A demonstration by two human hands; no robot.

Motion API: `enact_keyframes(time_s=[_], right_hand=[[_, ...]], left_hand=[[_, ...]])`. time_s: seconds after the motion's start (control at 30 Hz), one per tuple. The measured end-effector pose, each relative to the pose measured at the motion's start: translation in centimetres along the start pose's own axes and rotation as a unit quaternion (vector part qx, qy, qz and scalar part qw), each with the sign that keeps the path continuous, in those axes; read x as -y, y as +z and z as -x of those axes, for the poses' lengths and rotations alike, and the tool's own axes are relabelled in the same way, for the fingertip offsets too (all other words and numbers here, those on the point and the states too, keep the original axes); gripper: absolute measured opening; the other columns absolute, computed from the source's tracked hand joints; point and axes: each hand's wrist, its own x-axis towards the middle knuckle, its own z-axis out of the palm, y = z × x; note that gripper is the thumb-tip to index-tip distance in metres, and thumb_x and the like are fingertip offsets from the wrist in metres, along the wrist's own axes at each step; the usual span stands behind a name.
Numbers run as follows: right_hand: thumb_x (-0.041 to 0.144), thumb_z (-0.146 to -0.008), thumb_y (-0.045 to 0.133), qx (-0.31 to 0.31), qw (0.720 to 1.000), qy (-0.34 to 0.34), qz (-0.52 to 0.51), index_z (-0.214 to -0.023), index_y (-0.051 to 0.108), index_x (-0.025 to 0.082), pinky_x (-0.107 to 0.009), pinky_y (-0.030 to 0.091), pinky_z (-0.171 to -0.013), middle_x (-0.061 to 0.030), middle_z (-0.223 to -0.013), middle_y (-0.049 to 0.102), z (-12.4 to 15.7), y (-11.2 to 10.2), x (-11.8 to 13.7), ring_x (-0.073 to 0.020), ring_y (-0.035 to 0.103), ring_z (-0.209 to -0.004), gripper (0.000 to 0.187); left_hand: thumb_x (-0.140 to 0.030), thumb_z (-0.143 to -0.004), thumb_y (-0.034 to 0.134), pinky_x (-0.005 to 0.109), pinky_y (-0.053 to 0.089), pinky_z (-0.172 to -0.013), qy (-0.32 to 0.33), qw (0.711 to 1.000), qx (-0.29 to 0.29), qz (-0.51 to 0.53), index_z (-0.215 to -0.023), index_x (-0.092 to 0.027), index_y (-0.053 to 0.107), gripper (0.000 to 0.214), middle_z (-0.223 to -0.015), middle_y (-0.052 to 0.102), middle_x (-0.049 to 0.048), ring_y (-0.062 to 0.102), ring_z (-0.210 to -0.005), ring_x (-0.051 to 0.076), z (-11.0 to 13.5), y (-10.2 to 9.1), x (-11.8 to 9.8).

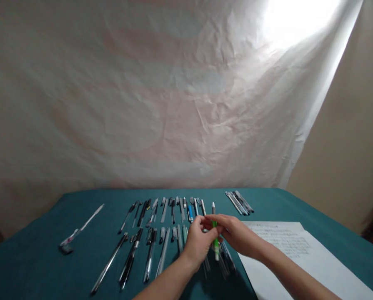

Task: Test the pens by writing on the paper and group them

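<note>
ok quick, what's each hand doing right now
Left hand: closed on the green pen.
Right hand: at the same pen; whether it grips cannot be told.

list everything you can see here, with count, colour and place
green pen: one, bright green with pale ends, at the fingers of both hands
blue pen: one, back row
other back-row pens: many, mostly black, clear and grey, mid-table
front-row pens: several, black and clear, some hidden by the hands
pen bundle: one, black, white and clear, rear right
slim item: one, pale with dark end, left
paper: at least one sheet, white with writing, right
table: one, teal, below
backdrop: one, pale, behind
wall: one, beige, right
left hand: one, centre
right hand: one, right of centre
</note>
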Motion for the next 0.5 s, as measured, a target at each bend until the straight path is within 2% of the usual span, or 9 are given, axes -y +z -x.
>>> enact_keyframes(time_s=[0.07, 0.13, 0.23, 0.3, 0.37, 0.5], right_hand=[[0.006, -0.075, 0.040, -0.024, 0.999, 0.029, 0.009, -0.117, 0.056, 0.022, -0.029, 0.045, -0.078, -0.0074, -0.101, 0.066, 1.2, 0.1, -0.8, -0.0193, 0.060, -0.091, 0.048], [0.010, -0.077, 0.041, -0.054, 0.996, 0.063, 0.017, -0.116, 0.057, 0.020, -0.030, 0.045, -0.076, -0.0078, -0.099, 0.066, 2.3, -0.2, -1.8, -0.0197, 0.061, -0.087, 0.043], [0.010, -0.077, 0.042, -0.065, 0.993, 0.101, 0.013, -0.115, 0.057, 0.019, -0.028, 0.045, -0.068, -0.0060, -0.088, 0.068, 3.5, -0.5, -3.1, -0.0171, 0.061, -0.074, 0.042], [0.006, -0.072, 0.044, -0.067, 0.991, 0.112, 0.002, -0.113, 0.058, 0.019, -0.026, 0.044, -0.065, -0.0044, -0.084, 0.068, 4.1, -0.4, -3.6, -0.0155, 0.060, -0.070, 0.046], [0.003, -0.067, 0.045, -0.069, 0.991, 0.112, -0.010, -0.110, 0.059, 0.019, -0.024, 0.043, -0.064, -0.0034, -0.083, 0.069, 4.5, -0.1, -3.8, -0.0146, 0.059, -0.069, 0.048], [0.002, -0.066, 0.046, -0.080, 0.991, 0.103, -0.019, -0.108, 0.060, 0.018, -0.023, 0.043, -0.066, -0.0038, -0.087, 0.069, 4.8, 0.7, -3.8, -0.0146, 0.060, -0.073, 0.047]], left_hand=[[-0.034, -0.063, 0.075, 0.025, 0.047, -0.051, -0.006, 0.999, 0.040, 0.011, -0.086, -0.019, 0.042, 0.043, -0.078, 0.057, -0.0018, 0.064, -0.057, 0.016, 0.4, 0.4, 0.0], [-0.029, -0.063, 0.076, 0.026, 0.048, -0.053, -0.010, 0.994, 0.108, 0.009, -0.090, -0.020, 0.043, 0.043, -0.086, 0.058, 0.0002, 0.064, -0.061, 0.016, 0.8, 0.7, -0.1], [-0.023, -0.064, 0.075, 0.026, 0.048, -0.063, -0.004, 0.976, 0.215, -0.024, -0.095, -0.017, 0.053, 0.038, -0.093, 0.059, 0.0038, 0.063, -0.073, 0.017, 1.4, 1.0, 0.0], [-0.020, -0.065, 0.075, 0.027, 0.046, -0.070, -0.007, 0.962, 0.266, -0.051, -0.104, -0.017, 0.057, 0.043, -0.093, 0.061, 0.0045, 0.062, -0.079, 0.017, 1.7, 1.2, 0.2], [-0.018, -0.067, 0.073, 0.026, 0.045, -0.071, -0.004, 0.956, 0.280, -0.091, -0.108, -0.018, 0.059, 0.044, -0.091, 0.064, 0.0039, 0.061, -0.080, 0.016, 1.9, 1.4, 0.5], [-0.018, -0.074, 0.066, 0.022, 0.043, -0.064, 0.024, 0.954, 0.247, -0.171, -0.100, -0.018, 0.065, 0.027, -0.079, 0.065, 0.0012, 0.057, -0.069, 0.013, 2.1, 1.7, 0.8]])
